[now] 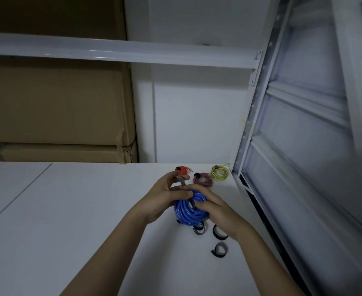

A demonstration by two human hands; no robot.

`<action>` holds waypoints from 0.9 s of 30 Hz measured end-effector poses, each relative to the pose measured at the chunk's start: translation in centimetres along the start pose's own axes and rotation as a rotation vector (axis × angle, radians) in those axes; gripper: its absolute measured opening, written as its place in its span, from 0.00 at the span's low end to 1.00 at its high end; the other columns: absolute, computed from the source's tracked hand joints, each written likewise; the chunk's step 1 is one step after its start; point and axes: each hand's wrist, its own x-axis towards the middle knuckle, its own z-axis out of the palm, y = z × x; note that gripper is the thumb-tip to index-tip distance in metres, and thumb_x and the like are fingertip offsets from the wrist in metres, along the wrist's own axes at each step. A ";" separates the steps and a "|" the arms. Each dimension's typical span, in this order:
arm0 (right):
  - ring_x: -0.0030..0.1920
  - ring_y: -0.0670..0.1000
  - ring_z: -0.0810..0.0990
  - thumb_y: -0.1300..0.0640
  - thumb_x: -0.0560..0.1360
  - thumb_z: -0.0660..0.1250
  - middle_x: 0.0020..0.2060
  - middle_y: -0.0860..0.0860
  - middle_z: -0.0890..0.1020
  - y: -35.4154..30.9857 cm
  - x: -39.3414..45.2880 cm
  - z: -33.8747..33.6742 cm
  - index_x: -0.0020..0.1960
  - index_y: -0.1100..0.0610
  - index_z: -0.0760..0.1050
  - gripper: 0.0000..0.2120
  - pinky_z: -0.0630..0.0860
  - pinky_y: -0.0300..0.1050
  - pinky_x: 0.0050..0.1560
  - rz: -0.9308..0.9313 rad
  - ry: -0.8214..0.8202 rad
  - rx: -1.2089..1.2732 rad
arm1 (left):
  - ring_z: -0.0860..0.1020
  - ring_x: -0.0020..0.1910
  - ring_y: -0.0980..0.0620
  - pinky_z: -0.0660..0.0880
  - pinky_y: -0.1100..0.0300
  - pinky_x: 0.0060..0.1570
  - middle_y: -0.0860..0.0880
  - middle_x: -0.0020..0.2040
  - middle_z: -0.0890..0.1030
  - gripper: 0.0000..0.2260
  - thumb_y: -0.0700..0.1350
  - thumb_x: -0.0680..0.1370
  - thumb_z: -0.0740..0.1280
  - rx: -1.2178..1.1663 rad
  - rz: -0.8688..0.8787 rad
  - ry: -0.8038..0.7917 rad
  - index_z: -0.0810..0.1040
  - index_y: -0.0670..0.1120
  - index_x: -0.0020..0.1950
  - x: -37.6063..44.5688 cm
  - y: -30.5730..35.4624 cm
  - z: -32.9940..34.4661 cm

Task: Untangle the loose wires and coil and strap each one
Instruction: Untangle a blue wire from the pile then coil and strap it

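While the right hand (210,205) clamps the blue coil (189,212) just above the worktop (69,210), steadying its loops, the left hand (169,193) pinches the grey strap (181,182) taut above that coil, apparently for wrapping.

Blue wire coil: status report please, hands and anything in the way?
Left hand pinching grey strap. Right hand gripping coiled blue wire. Strap not yet closed. Three loose dark straps nearby, not obstructing.
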 end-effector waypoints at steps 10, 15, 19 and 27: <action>0.56 0.48 0.78 0.62 0.67 0.58 0.57 0.51 0.78 0.0 0.4 -0.2 0.63 0.48 0.74 0.25 0.75 0.39 0.51 -0.018 0.002 -0.003 | 0.83 0.47 0.55 0.78 0.64 0.40 0.56 0.50 0.80 0.19 0.31 0.72 0.71 0.001 -0.004 -0.019 0.75 0.54 0.52 0.6 0.2 -0.1; 0.56 0.45 0.78 0.64 0.75 0.60 0.56 0.49 0.78 0.5 0.8 -0.1 0.61 0.46 0.74 0.20 0.75 0.38 0.52 -0.033 0.078 -0.082 | 0.83 0.50 0.51 0.79 0.62 0.42 0.52 0.53 0.80 0.18 0.30 0.72 0.71 -0.064 -0.027 -0.032 0.76 0.52 0.53 0.8 0.2 -0.3; 0.58 0.41 0.77 0.63 0.78 0.61 0.57 0.44 0.79 0.7 0.8 -0.1 0.62 0.43 0.74 0.18 0.75 0.37 0.58 -0.071 0.114 -0.154 | 0.84 0.49 0.51 0.79 0.62 0.42 0.51 0.54 0.80 0.17 0.31 0.72 0.71 -0.066 -0.038 -0.038 0.77 0.51 0.53 0.9 0.3 -0.5; 0.60 0.43 0.77 0.58 0.80 0.62 0.58 0.44 0.80 0.8 0.6 -0.4 0.66 0.48 0.74 0.15 0.74 0.41 0.61 -0.072 0.084 -0.181 | 0.83 0.50 0.53 0.79 0.61 0.43 0.50 0.61 0.76 0.17 0.37 0.73 0.72 0.021 -0.077 -0.011 0.73 0.51 0.57 0.9 0.0 -0.6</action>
